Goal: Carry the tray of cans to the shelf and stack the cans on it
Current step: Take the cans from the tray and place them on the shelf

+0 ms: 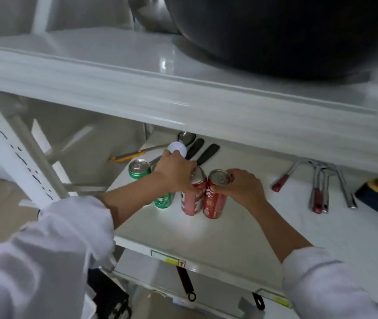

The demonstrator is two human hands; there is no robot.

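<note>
Two white sleeves [45, 254] are closest to the camera and reach onto the white shelf [183, 231]. Left of the red cans stand two green cans, one [139, 169] further back and one [164, 201] partly hidden under the left wrist. The left hand [175, 173] has its fingers clamped on the left red can [192, 196]. The right hand [241, 184] has its fingers clamped on the right red can [215, 196], which touches the other. Right of the red cans lie metal tools [319, 192].

Counting on the middle shelf [241, 229]: two red cola cans [214, 199], two green soda cans [138, 169], two hands [176, 173] on them, and two black-handled utensils [207, 153] behind the cans.
</note>
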